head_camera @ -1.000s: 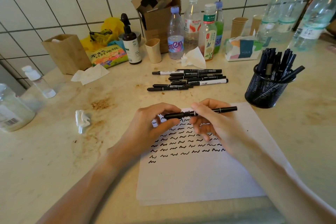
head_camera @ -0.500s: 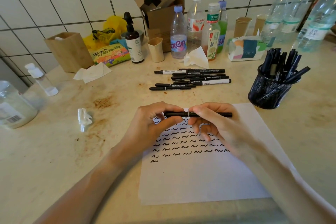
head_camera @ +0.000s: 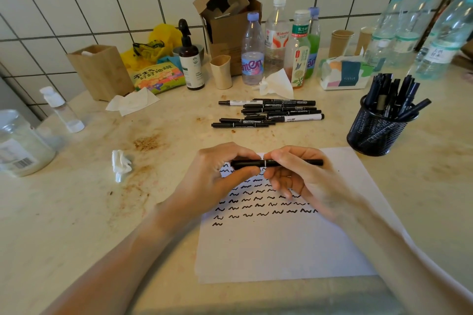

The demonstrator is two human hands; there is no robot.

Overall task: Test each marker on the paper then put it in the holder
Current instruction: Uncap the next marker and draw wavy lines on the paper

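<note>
The surface [head_camera: 76,212] carried the paper [head_camera: 281,250] (rows of black squiggles) directly beneath the grip, the mesh holder [head_camera: 376,133] up to its right and loose markers [head_camera: 268,112] beyond it, while left hand [head_camera: 212,181] and right hand [head_camera: 307,181] both pinched one black marker [head_camera: 291,162] level.

There is one wide-angle view, from the person's head, looking forward and down across the counter [head_camera: 76,212] toward the tiled wall [head_camera: 76,7]. It sits close above both forearms, with the paper [head_camera: 281,250] directly below and straight lines bowing near the edges.
</note>
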